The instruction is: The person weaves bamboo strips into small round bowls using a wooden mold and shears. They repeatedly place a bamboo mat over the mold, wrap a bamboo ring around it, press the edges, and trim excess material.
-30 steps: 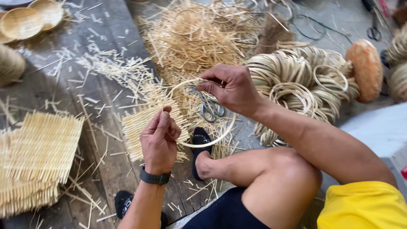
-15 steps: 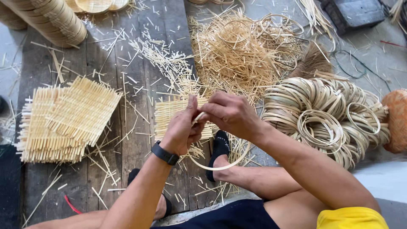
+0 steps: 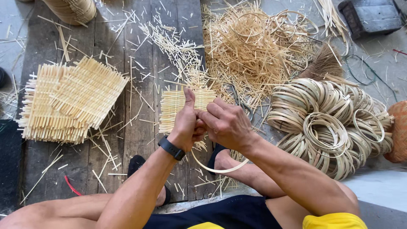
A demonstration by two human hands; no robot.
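Both hands together mid-scene: left hand [image 3: 185, 123] & right hand [image 3: 227, 123] pinch the woven mat [image 3: 186, 108] w/ thin hoop [image 3: 218, 167] curving near-side (mat extends far from hands).

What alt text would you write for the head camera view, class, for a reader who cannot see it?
Seen from above, a seated person's left hand and right hand meet over a thin bamboo hoop and a small woven bamboo mat. On the wooden floor lie a stack of woven mats, loose splints and a pile of hoops.
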